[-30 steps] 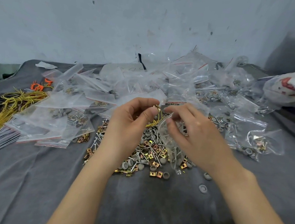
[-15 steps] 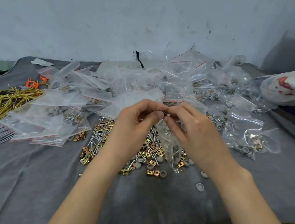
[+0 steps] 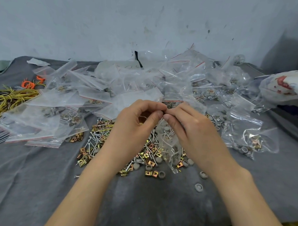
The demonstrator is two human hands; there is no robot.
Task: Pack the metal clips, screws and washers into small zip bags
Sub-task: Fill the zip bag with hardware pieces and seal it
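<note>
A grey cloth (image 3: 25, 182) covers the whole surface, with a heap of clear zip bags (image 3: 148, 83) sprawled across its far side, many holding hardware. Nearer lies the loose pile of metal clips, screws and washers (image 3: 96, 140), and right above it the left hand (image 3: 133, 127) and right hand (image 3: 194, 131) meet fingertip to fingertip, each pinching the top edge of one small zip bag (image 3: 168, 148). It hangs between them over the pile, screws and washers inside, two stray washers (image 3: 199, 187) on the cloth nearby.

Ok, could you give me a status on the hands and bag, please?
Left hand and right hand both pinching bag top. Bag holds screws, washers, hangs over loose pile. Nothing in the way.
</note>
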